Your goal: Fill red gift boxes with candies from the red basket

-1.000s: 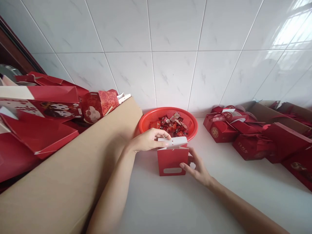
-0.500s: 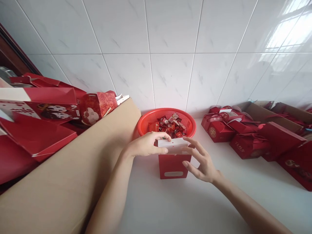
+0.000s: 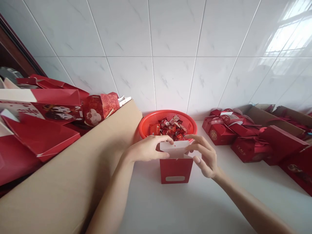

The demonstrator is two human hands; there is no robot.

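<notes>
A red gift box (image 3: 175, 169) stands upright on the white surface, its top open with white inner flaps showing. My left hand (image 3: 147, 148) grips its upper left side, index finger at the back flap and thumb at the front edge. At the upper right side is my right hand (image 3: 204, 154), fingers apart, the fingertips touching or close to the right flap. Behind the box sits a red plastic basket (image 3: 143, 125) holding several wrapped candies (image 3: 175, 126).
A large cardboard carton (image 3: 107, 152) on the left holds red boxes (image 3: 58, 107). Several closed red gift boxes (image 3: 221, 132) stand to the right, with another carton (image 3: 268, 117) behind them. A tiled wall (image 3: 172, 81) rises at the back.
My right hand's fingers have shifted from the front of the box towards its right side, and the thumb has moved off the front. My left hand keeps its place at the left edge.
</notes>
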